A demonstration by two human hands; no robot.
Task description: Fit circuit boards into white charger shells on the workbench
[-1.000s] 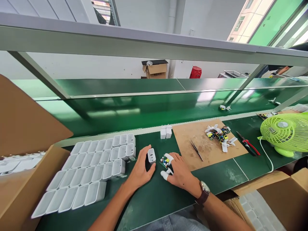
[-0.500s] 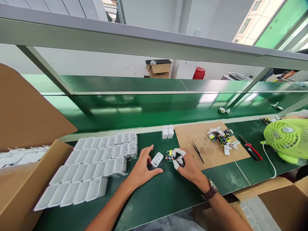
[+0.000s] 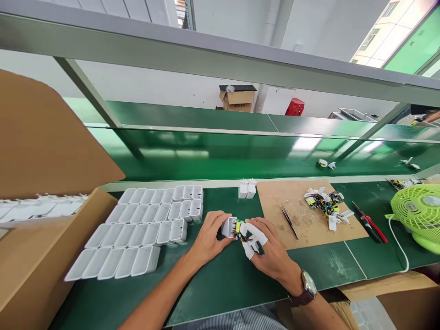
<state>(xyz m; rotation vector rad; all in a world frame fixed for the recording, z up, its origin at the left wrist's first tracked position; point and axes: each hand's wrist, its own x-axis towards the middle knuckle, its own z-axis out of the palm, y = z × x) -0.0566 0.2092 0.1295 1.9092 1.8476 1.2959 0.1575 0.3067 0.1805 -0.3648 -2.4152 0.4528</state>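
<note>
My left hand [image 3: 212, 236] grips a small white plastic charger housing [image 3: 228, 226] between thumb and fingers, its open end turned to the right. White finger cots cover the thumb and a fingertip of my right hand [image 3: 266, 243]. That hand is closed on a circuit board [image 3: 239, 229] with yellow and other small components. The board's left end meets the mouth of the housing; how far it reaches inside I cannot tell. Rows of white housings [image 3: 137, 233] stand to the left. Two more white housings [image 3: 247, 189] stand together behind my hands.
A brown board [image 3: 275, 201] carries tweezers [image 3: 289, 221] and a heap of circuit boards [image 3: 325, 201]. Red-handled pliers [image 3: 370, 223] and a green fan [image 3: 417, 213] are at the right. An open carton [image 3: 51, 256] stands at the left, another [image 3: 409, 298] at lower right.
My left hand has taken hold of the housing and turned its open end rightward. My right hand has brought the circuit board left against it. The view has shifted slightly.
</note>
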